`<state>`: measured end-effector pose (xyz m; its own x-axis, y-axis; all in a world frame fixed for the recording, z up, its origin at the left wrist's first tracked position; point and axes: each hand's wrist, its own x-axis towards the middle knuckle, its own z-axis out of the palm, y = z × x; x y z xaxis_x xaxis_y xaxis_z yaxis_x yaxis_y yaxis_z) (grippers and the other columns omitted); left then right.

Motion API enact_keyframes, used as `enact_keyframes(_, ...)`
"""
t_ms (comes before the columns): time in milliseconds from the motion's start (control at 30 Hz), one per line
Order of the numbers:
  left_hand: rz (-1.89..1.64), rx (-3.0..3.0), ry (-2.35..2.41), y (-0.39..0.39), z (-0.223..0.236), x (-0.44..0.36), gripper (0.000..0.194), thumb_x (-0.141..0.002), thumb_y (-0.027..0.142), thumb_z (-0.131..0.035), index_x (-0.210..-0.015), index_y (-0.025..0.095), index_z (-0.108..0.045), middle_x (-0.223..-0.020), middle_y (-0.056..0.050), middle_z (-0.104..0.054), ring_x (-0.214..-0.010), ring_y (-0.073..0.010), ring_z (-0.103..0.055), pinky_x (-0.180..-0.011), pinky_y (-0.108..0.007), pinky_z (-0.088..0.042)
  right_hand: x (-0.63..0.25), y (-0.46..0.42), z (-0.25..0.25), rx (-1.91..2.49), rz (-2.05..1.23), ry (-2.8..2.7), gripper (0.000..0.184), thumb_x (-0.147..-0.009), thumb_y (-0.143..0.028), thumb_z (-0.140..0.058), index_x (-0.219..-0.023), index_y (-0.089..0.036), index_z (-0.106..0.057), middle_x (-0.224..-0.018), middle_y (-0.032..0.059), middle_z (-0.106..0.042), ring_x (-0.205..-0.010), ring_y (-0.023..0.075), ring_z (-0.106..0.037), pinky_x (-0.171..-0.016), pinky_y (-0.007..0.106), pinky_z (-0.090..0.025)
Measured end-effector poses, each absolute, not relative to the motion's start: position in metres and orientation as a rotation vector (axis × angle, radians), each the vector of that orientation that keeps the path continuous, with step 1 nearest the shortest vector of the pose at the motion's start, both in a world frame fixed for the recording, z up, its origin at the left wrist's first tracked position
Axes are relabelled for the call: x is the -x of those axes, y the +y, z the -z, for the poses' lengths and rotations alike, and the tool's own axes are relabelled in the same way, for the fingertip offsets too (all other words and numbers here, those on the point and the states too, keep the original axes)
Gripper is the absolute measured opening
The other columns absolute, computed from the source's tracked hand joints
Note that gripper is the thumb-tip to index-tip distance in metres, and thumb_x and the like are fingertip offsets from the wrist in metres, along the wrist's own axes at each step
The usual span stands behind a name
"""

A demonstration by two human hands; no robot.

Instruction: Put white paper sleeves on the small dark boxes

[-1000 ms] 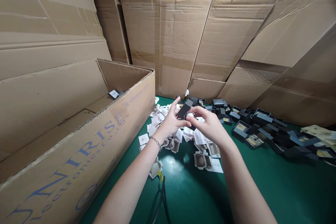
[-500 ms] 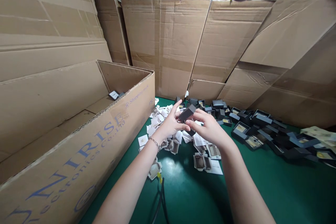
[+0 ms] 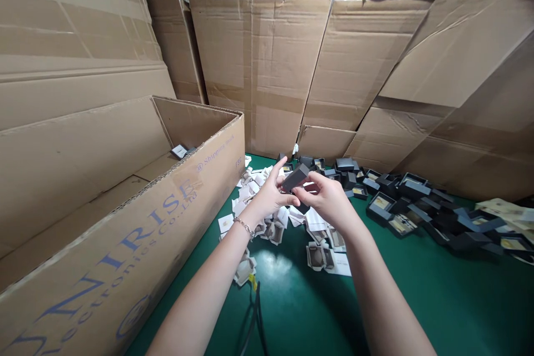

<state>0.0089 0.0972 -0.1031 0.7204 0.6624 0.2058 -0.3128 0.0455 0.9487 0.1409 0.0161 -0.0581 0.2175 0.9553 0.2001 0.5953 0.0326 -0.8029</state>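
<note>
Box (image 3: 295, 178), black and tilted, is gripped by left hand (image 3: 268, 198) and right hand (image 3: 328, 201) (other boxes (image 3: 416, 188) lie far right on the worktop (image 3: 294, 311)).

One view is provided, taken from a head-worn camera directed forward and down. The surface (image 3: 459, 300) is viewed obliquely from above, at close range. The left grip (image 3: 268, 197) and right grip (image 3: 328, 198) are framed near the centre. The open carton (image 3: 137, 256) is cropped by the left edge; the stacked cartons (image 3: 267, 67) are faced across the background.
</note>
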Motion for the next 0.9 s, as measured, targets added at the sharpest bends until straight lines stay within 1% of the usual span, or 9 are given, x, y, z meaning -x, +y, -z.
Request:
enact_keyframes(100, -0.785, -1.339, 0.309, 0.099, 0.105, -0.009, 0.129, -0.049, 0.05, -0.084, -0.149, 0.017, -0.011, -0.104, -0.012, -0.059, -0.102, -0.0255, -0.056, -0.096, -0.039, -0.04, -0.14, 0.014, 0.057, 1.676, -0.541, -1.488, 0.017, -0.074, -0.035, -0.062, -0.078, -0.019, -0.06, -0.081, 0.0014, -0.067, -0.071, 0.0172, -0.064, -0.064, 0.028, -0.048)
enact_keyframes(200, -0.788, -1.326, 0.308, 0.101, 0.106, -0.007, 0.128, -0.049, 0.053, -0.083, -0.149, 0.017, -0.012, -0.105, -0.012, -0.058, -0.102, -0.0259, -0.056, -0.092, -0.038, -0.043, -0.141, 0.013, 0.055, 1.679, -0.521, -1.543, 0.017, -0.076, -0.036, -0.061, -0.08, -0.019, -0.062, -0.082, 0.0015, -0.067, -0.073, 0.0169, -0.062, -0.067, 0.029, -0.047)
enact_keyframes(333, -0.783, -1.285, 0.285, 0.101, 0.107, -0.006, 0.123, -0.052, 0.048, -0.084, -0.149, 0.019, -0.013, -0.107, -0.012, -0.058, -0.099, -0.0232, -0.056, -0.082, -0.032, -0.047, -0.146, 0.01, 0.052, 1.653, -0.466, -1.671, 0.019, -0.081, -0.038, -0.059, -0.082, -0.02, -0.066, -0.09, 0.0023, -0.066, -0.082, 0.0178, -0.061, -0.076, 0.031, -0.046)
enact_keyframes(433, -0.774, -1.257, 0.267, 0.1, 0.107, -0.006, 0.122, -0.054, 0.043, -0.085, -0.149, 0.022, -0.011, -0.105, -0.01, -0.058, -0.101, -0.0224, -0.056, -0.085, -0.032, -0.046, -0.146, 0.008, 0.051, 1.635, -0.463, -1.722, 0.019, -0.083, -0.036, -0.058, -0.086, -0.021, -0.069, -0.096, 0.0013, -0.067, -0.09, 0.0172, -0.061, -0.082, 0.03, -0.045)
enact_keyframes(500, -0.772, -1.268, 0.282, 0.1, 0.106, -0.006, 0.121, -0.055, 0.043, -0.084, -0.149, 0.022, -0.012, -0.104, -0.009, -0.058, -0.1, -0.0216, -0.056, -0.086, -0.031, -0.045, -0.143, 0.008, 0.051, 1.646, -0.445, -1.714, 0.019, -0.084, -0.034, -0.057, -0.088, -0.022, -0.071, -0.096, -0.0004, -0.067, -0.089, 0.0157, -0.061, -0.081, 0.028, -0.044)
enact_keyframes(600, -0.79, -1.312, 0.308, 0.102, 0.105, -0.005, 0.12, -0.055, 0.044, -0.084, -0.148, 0.022, -0.012, -0.103, -0.009, -0.057, -0.095, -0.0196, -0.056, -0.082, -0.029, -0.045, -0.136, 0.01, 0.053, 1.668, -0.41, -1.662, 0.019, -0.083, -0.029, -0.055, -0.092, -0.023, -0.071, -0.09, -0.0023, -0.068, -0.078, 0.0134, -0.061, -0.072, 0.026, -0.045)
enact_keyframes(667, -0.804, -1.318, 0.309, 0.102, 0.104, -0.005, 0.123, -0.053, 0.047, -0.084, -0.148, 0.02, -0.011, -0.099, -0.008, -0.057, -0.094, -0.0194, -0.056, -0.082, -0.029, -0.044, -0.134, 0.011, 0.054, 1.67, -0.426, -1.622, 0.02, -0.082, -0.028, -0.056, -0.094, -0.023, -0.071, -0.088, -0.0025, -0.068, -0.076, 0.0133, -0.061, -0.069, 0.026, -0.045)
enact_keyframes(800, -0.809, -1.313, 0.312, 0.102, 0.101, -0.003, 0.129, -0.048, 0.053, -0.083, -0.149, 0.019, -0.01, -0.092, -0.005, -0.056, -0.088, -0.0188, -0.055, -0.08, -0.029, -0.044, -0.137, 0.011, 0.055, 1.649, -0.528, -1.541, 0.022, -0.079, -0.035, -0.061, -0.093, -0.022, -0.07, -0.095, -0.001, -0.068, -0.086, 0.0149, -0.064, -0.078, 0.026, -0.049)
enact_keyframes(900, -0.82, -1.326, 0.34, 0.102, 0.098, -0.002, 0.128, -0.047, 0.053, -0.083, -0.148, 0.019, -0.013, -0.093, -0.006, -0.056, -0.083, -0.0181, -0.055, -0.075, -0.029, -0.045, -0.14, 0.01, 0.055, 1.64, -0.612, -1.49, 0.025, -0.075, -0.039, -0.065, -0.092, -0.021, -0.068, -0.097, 0.0002, -0.068, -0.087, 0.0156, -0.064, -0.078, 0.025, -0.05)
